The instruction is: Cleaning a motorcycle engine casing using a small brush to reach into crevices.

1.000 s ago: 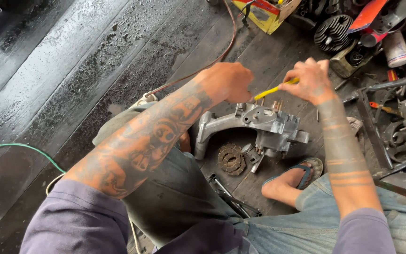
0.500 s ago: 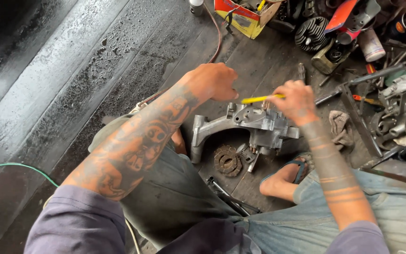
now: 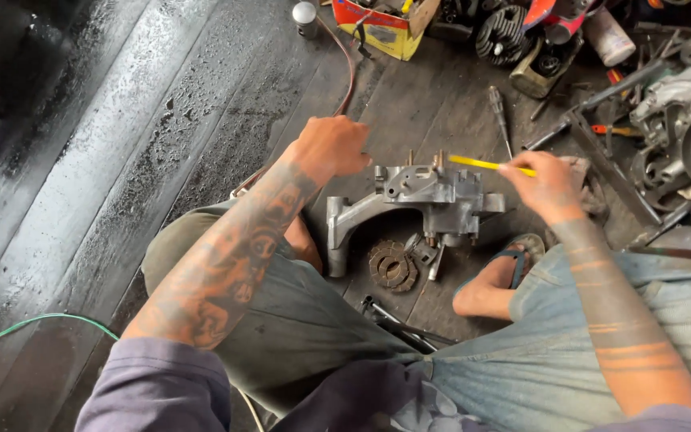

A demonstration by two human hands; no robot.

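Nearest the camera: purple sleeves (image 3: 153, 384), grey-green trousers (image 3: 297, 320) on the left knee, faded jeans (image 3: 569, 352) on the right. Both forearms tattooed, reaching forward and down.

Below and between the hands: bare foot in a blue sandal (image 3: 501, 280) under the right wrist, black rod-like tool (image 3: 397, 320) by the knees, round rusty clutch-like disc (image 3: 392, 266) on the floor just below the casting.

Between the hands: grey cast-metal engine casing (image 3: 421, 204), lying on the dark plank floor (image 3: 137, 144), curved arm of it running down to the left. Brass-coloured studs sticking up on its top edge.

Left hand (image 3: 331, 148): curled loosely into a fist, knuckles up, at the upper-left corner of the casing; touching or just above it, cannot tell. Nothing visible in the grip.

Right hand (image 3: 545, 186): fingers pinched on a thin yellow stick-like tool (image 3: 485, 164), held near level, free tip pointing left over the casing's top edge.

Left of the left hand: wet planks, green cable (image 3: 33, 324) far off at the lower left.

Beyond the hands: reddish hose (image 3: 351, 68), screwdriver (image 3: 499, 112), small metal can (image 3: 305, 18), yellow-and-red cardboard box (image 3: 381, 24), finned black cylinder (image 3: 504, 34). Far right of the right hand: larger engine block (image 3: 685, 120), scattered tools.
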